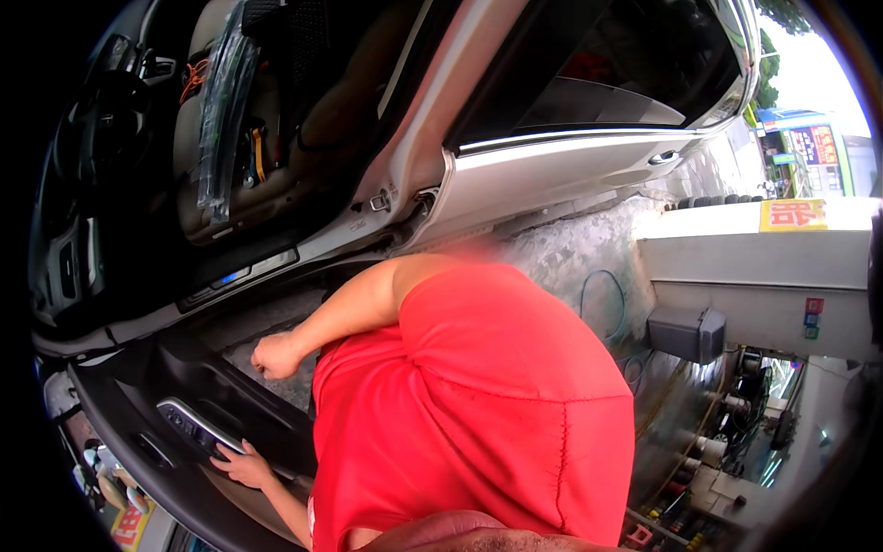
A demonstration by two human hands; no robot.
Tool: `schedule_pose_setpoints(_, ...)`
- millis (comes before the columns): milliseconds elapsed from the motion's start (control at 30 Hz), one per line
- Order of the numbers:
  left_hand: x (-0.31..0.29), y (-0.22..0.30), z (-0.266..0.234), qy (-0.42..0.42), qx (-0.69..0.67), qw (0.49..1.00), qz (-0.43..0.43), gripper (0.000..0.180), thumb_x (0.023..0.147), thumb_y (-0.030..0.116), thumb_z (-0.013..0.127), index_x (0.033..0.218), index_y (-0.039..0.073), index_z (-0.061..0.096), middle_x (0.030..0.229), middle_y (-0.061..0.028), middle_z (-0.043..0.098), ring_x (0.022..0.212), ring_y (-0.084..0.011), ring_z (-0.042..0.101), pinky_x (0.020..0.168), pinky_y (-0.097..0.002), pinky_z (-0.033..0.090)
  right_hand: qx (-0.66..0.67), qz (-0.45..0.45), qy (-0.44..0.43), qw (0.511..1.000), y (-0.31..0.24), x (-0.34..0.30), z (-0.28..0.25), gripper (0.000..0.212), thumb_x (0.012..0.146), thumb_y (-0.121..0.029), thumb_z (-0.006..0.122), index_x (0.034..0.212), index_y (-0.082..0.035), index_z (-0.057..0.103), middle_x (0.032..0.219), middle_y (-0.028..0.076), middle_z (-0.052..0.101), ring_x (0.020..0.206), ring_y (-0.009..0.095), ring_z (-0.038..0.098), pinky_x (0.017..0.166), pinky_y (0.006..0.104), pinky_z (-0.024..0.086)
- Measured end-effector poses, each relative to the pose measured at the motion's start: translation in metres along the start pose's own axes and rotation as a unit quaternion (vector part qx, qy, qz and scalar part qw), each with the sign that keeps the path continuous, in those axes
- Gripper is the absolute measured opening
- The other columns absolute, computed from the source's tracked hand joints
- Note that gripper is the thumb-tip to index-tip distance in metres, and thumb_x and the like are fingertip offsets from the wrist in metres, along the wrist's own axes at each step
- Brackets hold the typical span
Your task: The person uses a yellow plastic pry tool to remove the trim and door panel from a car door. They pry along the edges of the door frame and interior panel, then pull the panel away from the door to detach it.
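My left hand [244, 466] lies on the armrest of an open front car door [147, 391], its fingers stretched beside the window switch panel [184, 419]. Near the inner edge of that dark door panel, over the ground, my right hand [279, 356] hangs with its fingers curled in. What it holds, if anything, is hidden. Its arm is bent at the elbow and comes out of a red sleeve. My red shirt [487, 405] fills the middle of the picture and covers part of the door.
On the beige front seat [193, 175] lie long strips in clear plastic [225, 110], a yellow-handled tool [258, 155] and an orange cord [192, 81]. The closed silver rear door [543, 184] is behind. A blue hose [623, 299], a grey box [685, 333] and loaded shelves [736, 414] stand right.
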State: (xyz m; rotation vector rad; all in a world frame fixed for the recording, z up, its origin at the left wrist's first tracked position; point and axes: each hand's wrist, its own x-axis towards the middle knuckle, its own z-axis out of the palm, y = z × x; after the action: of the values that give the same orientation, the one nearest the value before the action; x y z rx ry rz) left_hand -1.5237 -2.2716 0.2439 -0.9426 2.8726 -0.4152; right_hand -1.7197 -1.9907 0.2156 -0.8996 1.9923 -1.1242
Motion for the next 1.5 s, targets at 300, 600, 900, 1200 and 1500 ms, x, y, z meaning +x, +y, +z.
schedule_pose_setpoints(300,-0.004,0.002,-0.001,0.016,-0.001,1.0,0.021,0.074,0.092,0.042,0.07,0.155,0.016,0.039,0.156,-0.0092,0.044,0.097,-0.0433,0.067,0.085,-0.0495,0.055,-0.01,0.002,-0.002,1.0,0.005,-0.001,-0.004,0.025,0.081,-0.024,0.067,0.1,-0.008,0.073,0.099,0.016,0.074,0.097,0.036,0.07,0.085,0.0467,0.055)
schedule_pose_setpoints(600,0.001,-0.004,-0.007,-0.029,-0.023,0.999,0.014,0.078,0.093,0.045,0.067,0.158,0.017,0.033,0.158,-0.0061,0.044,0.103,-0.0451,0.065,0.087,-0.0501,0.054,-0.007,0.003,-0.004,1.0,0.004,0.001,0.001,0.026,0.081,-0.023,0.065,0.101,-0.008,0.073,0.099,0.016,0.074,0.097,0.037,0.07,0.086,0.0472,0.055)
schedule_pose_setpoints(900,-0.007,-0.005,0.012,0.054,-0.012,0.998,0.011,0.069,0.09,0.039,0.072,0.151,0.017,0.046,0.157,-0.0062,0.043,0.097,-0.0385,0.064,0.085,-0.0455,0.054,-0.001,0.003,-0.02,1.0,-0.006,-0.01,-0.008,0.028,0.085,-0.022,0.066,0.106,-0.004,0.071,0.103,0.018,0.074,0.102,0.037,0.07,0.089,0.0456,0.055)
schedule_pose_setpoints(1200,-0.01,-0.002,0.011,0.107,-0.061,0.992,-0.003,0.073,0.085,0.036,0.078,0.149,0.016,0.048,0.156,-0.0127,0.041,0.106,-0.0382,0.06,0.091,-0.046,0.052,0.045,0.053,0.007,0.998,0.023,0.004,-0.028,0.031,0.087,-0.023,0.069,0.108,-0.001,0.07,0.101,0.021,0.074,0.098,0.039,0.07,0.087,0.0441,0.056)
schedule_pose_setpoints(1500,-0.095,0.028,-0.002,0.131,-0.149,0.974,-0.108,0.072,0.087,0.02,0.076,0.15,0.007,0.045,0.155,-0.0275,0.035,0.139,-0.0493,0.037,0.114,-0.0575,0.034,0.45,0.292,0.167,0.827,0.111,0.084,-0.159,0.026,0.099,-0.026,0.058,0.113,-0.004,0.062,0.082,0.008,0.062,0.068,0.019,0.055,0.06,0.0323,0.046)
